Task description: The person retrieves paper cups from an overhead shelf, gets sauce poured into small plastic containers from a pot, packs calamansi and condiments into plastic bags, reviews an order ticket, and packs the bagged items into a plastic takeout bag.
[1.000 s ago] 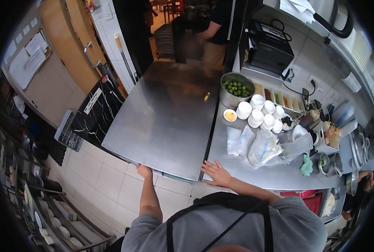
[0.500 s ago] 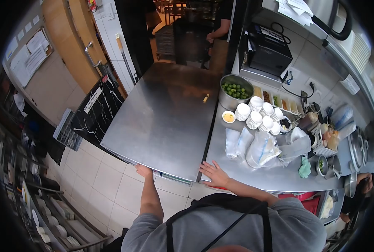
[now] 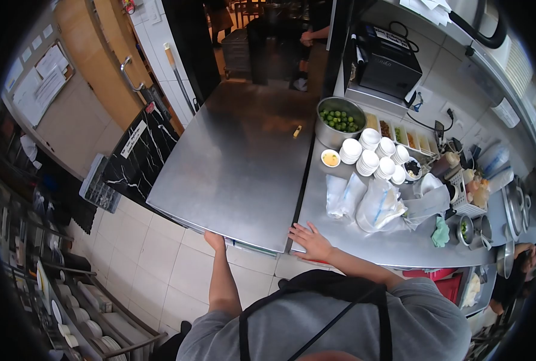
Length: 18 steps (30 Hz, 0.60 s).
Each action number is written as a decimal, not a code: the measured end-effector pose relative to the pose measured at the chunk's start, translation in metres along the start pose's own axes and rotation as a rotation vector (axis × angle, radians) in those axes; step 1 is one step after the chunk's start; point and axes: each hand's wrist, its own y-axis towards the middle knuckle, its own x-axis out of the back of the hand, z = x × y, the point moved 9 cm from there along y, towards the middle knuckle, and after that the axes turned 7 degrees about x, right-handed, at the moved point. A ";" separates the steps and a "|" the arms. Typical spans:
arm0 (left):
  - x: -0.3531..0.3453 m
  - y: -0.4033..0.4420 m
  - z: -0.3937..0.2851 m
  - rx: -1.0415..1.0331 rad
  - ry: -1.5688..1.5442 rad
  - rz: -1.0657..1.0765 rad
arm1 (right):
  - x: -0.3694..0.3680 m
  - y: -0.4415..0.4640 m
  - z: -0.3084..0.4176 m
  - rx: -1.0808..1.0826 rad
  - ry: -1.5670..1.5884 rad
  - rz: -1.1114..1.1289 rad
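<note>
My left hand [image 3: 215, 241] is at the front edge of a steel-topped table [image 3: 220, 180]; its fingers go out of sight at or below the rim, so their grip is hidden. My right hand [image 3: 312, 242] lies palm down with fingers spread on the front left corner of the steel counter [image 3: 352, 248], next to the narrow gap between the two tops. It holds nothing. A small yellowish object [image 3: 297, 132] lies at the far right of the table top. Clear plastic bags with white contents [image 3: 378, 207] lie on the counter beyond my right hand.
On the counter stand a pot of green limes [image 3: 340, 121], stacked white cups [image 3: 369, 161], a bowl with yellow contents [image 3: 330, 158] and a green cloth [image 3: 440, 232]. A black printer [image 3: 388, 63] sits behind. Dish racks [image 3: 93, 313] flank my left. Another person's hands [image 3: 525, 257] show at right.
The view has shifted slightly, so the table and counter appear a little higher. My left hand has moved slightly right along the table edge. My right hand stays flat on the counter corner.
</note>
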 end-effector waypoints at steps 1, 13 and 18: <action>0.001 -0.001 -0.001 0.027 -0.023 -0.008 | 0.000 0.000 0.001 0.005 0.000 0.002; 0.123 -0.003 0.070 0.395 -0.759 -0.256 | -0.002 -0.004 0.001 0.016 0.007 -0.028; 0.197 -0.033 -0.010 0.247 -0.702 -0.247 | 0.000 -0.005 0.001 0.043 0.008 -0.027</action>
